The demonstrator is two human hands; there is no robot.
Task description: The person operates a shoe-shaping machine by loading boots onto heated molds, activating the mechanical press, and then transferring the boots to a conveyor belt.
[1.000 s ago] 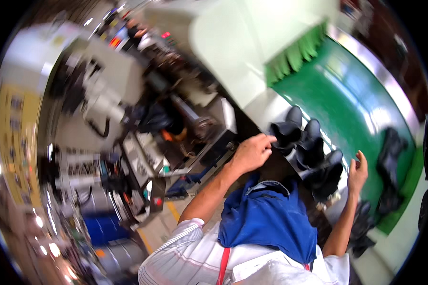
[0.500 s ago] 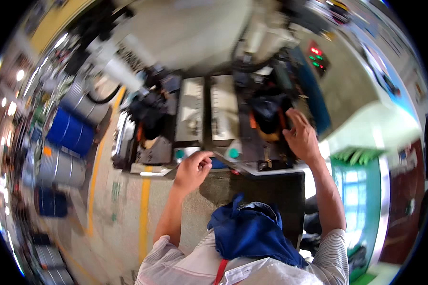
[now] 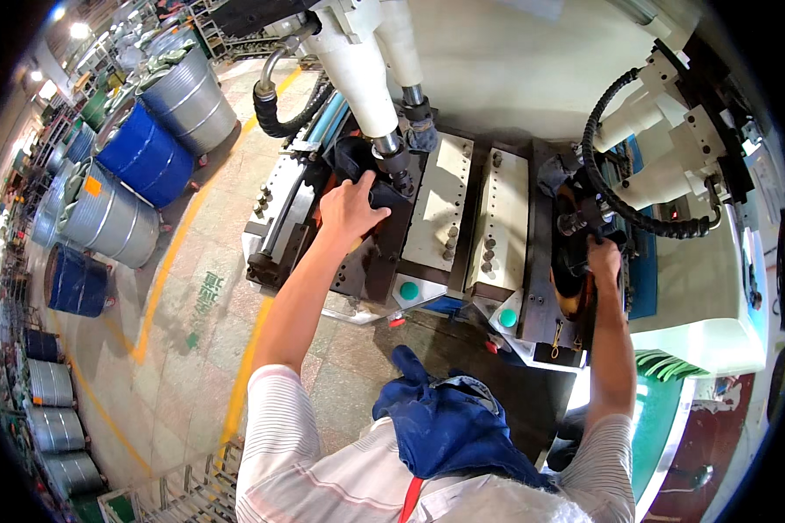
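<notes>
My left hand point(image 3: 351, 211) reaches into the left station of a machine, thumb and forefinger spread, against a black shoe-like piece point(image 3: 352, 157). Its other fingers are partly hidden. A white cylinder arm point(image 3: 349, 74) with a steel rod comes down close beside that hand. In the right station, my right hand point(image 3: 604, 260) is closed on the near end of another black shoe-like piece point(image 3: 569, 254); its fingertips are hidden. Rods from white cylinders point(image 3: 641, 187) stand close to this piece.
Two pale drilled blocks point(image 3: 442, 205) lie between the stations, with green buttons point(image 3: 409, 290) at the front edge. Black ribbed hoses point(image 3: 615, 205) curve around the cylinders. Metal and blue drums point(image 3: 144, 152) stand on the floor at left. Green strips point(image 3: 667, 364) lie at the right.
My left hand has moved up from the front edge to the left black piece. My right hand has closed on the right piece. The view has turned, so the machine appears shifted right.
</notes>
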